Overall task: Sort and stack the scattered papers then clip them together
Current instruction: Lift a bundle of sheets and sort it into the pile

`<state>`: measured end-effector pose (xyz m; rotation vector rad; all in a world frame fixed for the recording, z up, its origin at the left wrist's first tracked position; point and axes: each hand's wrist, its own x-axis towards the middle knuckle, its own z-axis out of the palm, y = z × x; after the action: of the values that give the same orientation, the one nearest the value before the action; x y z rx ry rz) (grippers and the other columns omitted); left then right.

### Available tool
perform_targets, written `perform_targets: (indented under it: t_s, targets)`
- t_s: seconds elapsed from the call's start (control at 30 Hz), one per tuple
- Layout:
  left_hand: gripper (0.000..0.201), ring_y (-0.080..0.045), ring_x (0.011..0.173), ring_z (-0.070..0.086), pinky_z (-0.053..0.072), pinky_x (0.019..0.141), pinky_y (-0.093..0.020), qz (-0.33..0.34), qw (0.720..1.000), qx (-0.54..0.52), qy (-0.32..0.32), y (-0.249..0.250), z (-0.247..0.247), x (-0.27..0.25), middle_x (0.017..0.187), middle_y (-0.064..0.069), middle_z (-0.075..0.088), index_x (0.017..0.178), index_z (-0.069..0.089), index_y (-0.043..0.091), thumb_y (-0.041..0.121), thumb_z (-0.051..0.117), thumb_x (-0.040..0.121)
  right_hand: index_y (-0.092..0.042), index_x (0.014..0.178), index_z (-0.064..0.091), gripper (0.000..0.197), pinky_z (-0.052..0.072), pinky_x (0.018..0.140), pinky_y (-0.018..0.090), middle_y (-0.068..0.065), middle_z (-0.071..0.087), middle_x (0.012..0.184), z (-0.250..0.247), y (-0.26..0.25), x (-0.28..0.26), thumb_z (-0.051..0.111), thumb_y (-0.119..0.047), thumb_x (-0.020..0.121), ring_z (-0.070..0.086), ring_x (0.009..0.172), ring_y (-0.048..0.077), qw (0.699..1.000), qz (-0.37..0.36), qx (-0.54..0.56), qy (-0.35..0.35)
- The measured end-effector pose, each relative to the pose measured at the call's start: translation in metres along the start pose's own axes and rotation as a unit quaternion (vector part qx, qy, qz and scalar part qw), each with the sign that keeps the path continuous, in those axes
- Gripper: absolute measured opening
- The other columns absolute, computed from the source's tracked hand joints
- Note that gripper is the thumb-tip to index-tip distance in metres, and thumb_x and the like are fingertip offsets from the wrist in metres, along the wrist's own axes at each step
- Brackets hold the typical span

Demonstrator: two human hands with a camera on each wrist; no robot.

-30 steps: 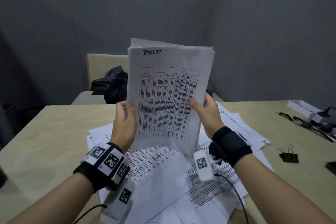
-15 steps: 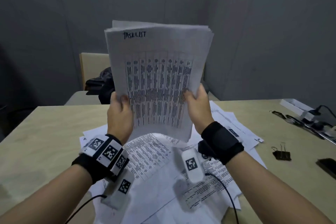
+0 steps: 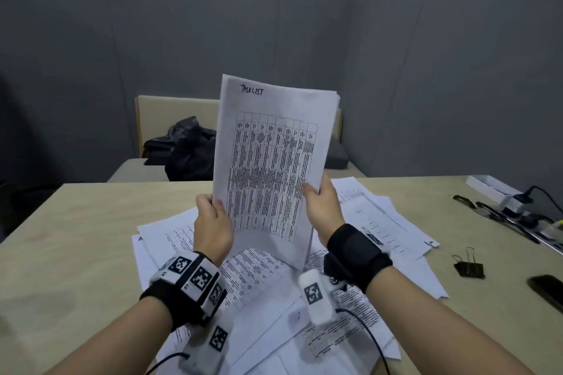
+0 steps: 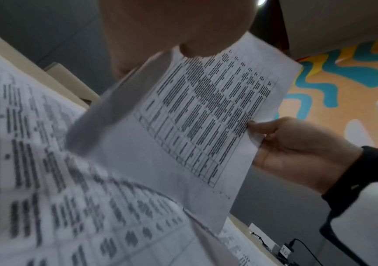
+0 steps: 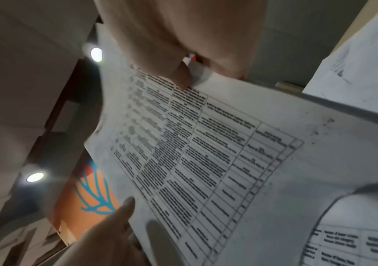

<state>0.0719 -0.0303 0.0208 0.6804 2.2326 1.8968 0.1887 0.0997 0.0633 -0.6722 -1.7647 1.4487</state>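
Note:
A stack of printed sheets (image 3: 271,161), its top page headed "TASKLIST" over a table, stands upright above the table. My left hand (image 3: 213,222) grips its left edge and my right hand (image 3: 320,207) grips its right edge, thumbs on the front page. The stack's lower edge meets the scattered papers (image 3: 390,222) that lie spread on the table. In the left wrist view the stack (image 4: 206,117) shows with the right hand (image 4: 297,149) on its edge. The right wrist view shows the stack (image 5: 206,153) close up and the left hand's fingers (image 5: 124,212) at its edge. A black binder clip (image 3: 469,266) lies at the right.
The beige table (image 3: 76,237) has a dark phone (image 3: 548,291) near its right edge, and black clips, cables and a white box (image 3: 493,189) at the far right. A black bag (image 3: 185,149) sits on the seat beyond. Grey partition panels (image 3: 182,55) ring the table.
The stack was lifted about half a second ago and has come back down, its lower edge now on the scattered papers. It has turned a little, leaning right. Both hands keep their grip.

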Motion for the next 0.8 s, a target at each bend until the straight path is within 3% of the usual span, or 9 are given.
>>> perform_targets:
  t_s: [0.1, 0.2, 0.27, 0.4, 0.5, 0.57, 0.63, 0.73, 0.8]
  targets:
    - [0.024, -0.024, 0.071, 0.054, 0.047, 0.069, -0.037, 0.023, 1.0, -0.019, 0.007, 0.004, -0.006, 0.001, 0.086, -0.003, 0.056, 0.113, 0.032, 0.016, 0.036, 0.035, 0.1, -0.021, 0.122, 0.051, 0.029, 0.045, 0.081, 0.011, -0.016, 0.062, 0.108, -0.001, -0.003, 0.0, 0.038, -0.006, 0.101, 0.059, 0.101, 0.005, 1.0, -0.021, 0.007, 0.016]
    - [0.032, -0.019, 0.093, 0.055, 0.045, 0.083, -0.032, 0.064, 0.998, -0.014, 0.022, 0.009, -0.014, 0.006, 0.109, 0.003, 0.055, 0.124, 0.036, 0.015, 0.032, 0.045, 0.098, -0.019, 0.113, 0.057, 0.022, 0.053, 0.085, 0.03, -0.004, 0.068, 0.104, -0.002, 0.0, -0.001, 0.045, -0.01, 0.097, 0.065, 0.097, 0.016, 0.999, -0.038, -0.021, 0.034]
    - [0.029, -0.015, 0.099, 0.051, 0.039, 0.085, -0.028, 0.079, 0.997, -0.015, 0.021, 0.01, -0.015, 0.006, 0.112, 0.009, 0.052, 0.126, 0.04, 0.016, 0.027, 0.044, 0.099, -0.02, 0.113, 0.059, 0.021, 0.053, 0.089, 0.041, 0.001, 0.069, 0.105, -0.002, 0.001, -0.003, 0.049, -0.017, 0.094, 0.065, 0.099, 0.022, 0.998, -0.044, -0.039, 0.036]
    - [0.031, -0.01, 0.102, 0.05, 0.036, 0.088, -0.024, 0.103, 0.994, -0.034, 0.002, 0.014, -0.01, 0.001, 0.117, 0.012, 0.05, 0.129, 0.04, 0.014, 0.026, 0.042, 0.1, -0.037, 0.101, 0.057, 0.02, 0.049, 0.094, 0.039, -0.007, 0.068, 0.102, -0.004, -0.002, -0.002, 0.045, -0.021, 0.099, 0.063, 0.099, 0.02, 0.996, -0.064, -0.05, 0.027]
    - [0.03, -0.01, 0.101, 0.048, 0.036, 0.086, -0.024, 0.098, 0.994, -0.039, 0.006, 0.022, -0.012, 0.002, 0.118, 0.012, 0.05, 0.128, 0.04, 0.014, 0.025, 0.043, 0.1, -0.029, 0.109, 0.057, 0.02, 0.051, 0.093, 0.034, -0.007, 0.067, 0.105, -0.008, -0.007, 0.004, 0.044, -0.017, 0.101, 0.062, 0.101, 0.017, 0.995, -0.071, -0.071, 0.028]
    - [0.03, -0.012, 0.101, 0.053, 0.04, 0.088, -0.028, 0.074, 0.997, -0.03, 0.003, 0.025, -0.021, 0.011, 0.118, 0.01, 0.055, 0.127, 0.044, 0.015, 0.025, 0.047, 0.099, -0.022, 0.117, 0.059, 0.022, 0.053, 0.086, 0.026, -0.005, 0.067, 0.11, -0.012, -0.012, 0.011, 0.046, -0.016, 0.1, 0.063, 0.1, 0.013, 0.994, -0.071, -0.078, 0.023]
    - [0.03, -0.018, 0.103, 0.06, 0.048, 0.093, -0.037, 0.016, 0.999, -0.008, -0.04, 0.024, -0.035, 0.021, 0.118, 0.003, 0.062, 0.125, 0.05, 0.014, 0.024, 0.051, 0.096, -0.021, 0.115, 0.062, 0.021, 0.052, 0.088, 0.026, -0.005, 0.068, 0.111, -0.014, -0.014, 0.019, 0.049, -0.015, 0.099, 0.063, 0.101, 0.012, 0.995, -0.058, -0.082, -0.004]
    - [0.018, -0.024, 0.083, 0.067, 0.057, 0.077, -0.038, -0.101, 0.986, 0.046, -0.126, 0.014, -0.064, 0.027, 0.095, -0.009, 0.07, 0.101, 0.061, 0.005, 0.017, 0.05, 0.095, -0.015, 0.11, 0.061, 0.017, 0.053, 0.084, 0.027, 0.001, 0.068, 0.11, -0.009, 0.004, 0.029, 0.051, -0.01, 0.097, 0.065, 0.098, 0.015, 0.993, 0.039, -0.093, -0.065]
    - [0.018, -0.024, 0.073, 0.063, 0.054, 0.069, -0.033, -0.141, 0.973, 0.13, -0.128, -0.002, -0.089, 0.026, 0.084, -0.01, 0.067, 0.083, 0.058, 0.009, 0.018, 0.048, 0.096, -0.003, 0.112, 0.062, 0.02, 0.053, 0.093, 0.038, 0.012, 0.068, 0.117, -0.006, 0.028, 0.035, 0.053, -0.007, 0.095, 0.066, 0.104, 0.027, 0.982, 0.119, -0.108, -0.103]
